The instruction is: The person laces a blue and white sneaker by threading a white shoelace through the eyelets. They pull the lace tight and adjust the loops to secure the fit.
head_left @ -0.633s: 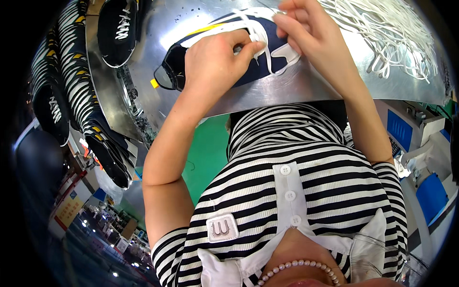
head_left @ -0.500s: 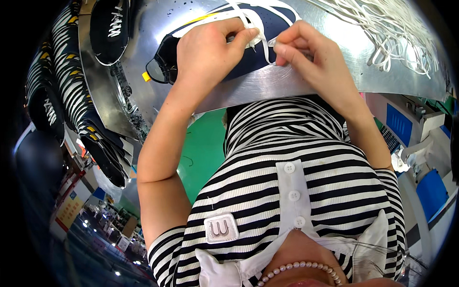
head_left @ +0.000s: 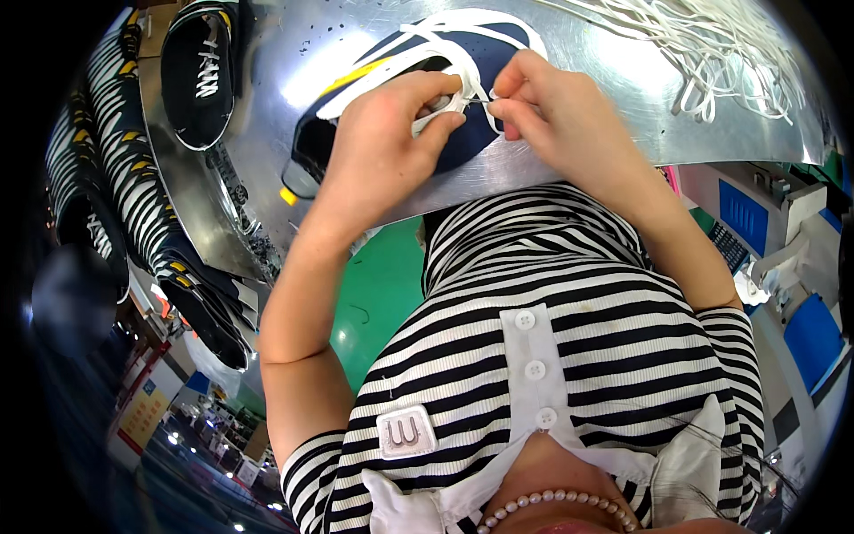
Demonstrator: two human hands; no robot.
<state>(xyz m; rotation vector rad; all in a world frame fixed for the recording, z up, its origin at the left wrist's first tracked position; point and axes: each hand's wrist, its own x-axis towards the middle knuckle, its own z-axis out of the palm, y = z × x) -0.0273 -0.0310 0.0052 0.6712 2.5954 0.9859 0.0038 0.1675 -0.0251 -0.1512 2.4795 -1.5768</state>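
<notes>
One navy fabric shoe with a white sole and yellow trim (head_left: 463,80) lies on the shiny metal counter (head_left: 623,116), under both hands. The left hand (head_left: 382,142) and right hand (head_left: 543,107) are close together, each pinching the flat white lace (head_left: 449,102); knuckles hide the eyelets. Beyond the right hand sprawls an uncountable tangle of loose white laces (head_left: 712,44). Left of the left hand sits one black shoe (head_left: 200,76), then a half-shadowed row of dark striped shoes (head_left: 133,196).
</notes>
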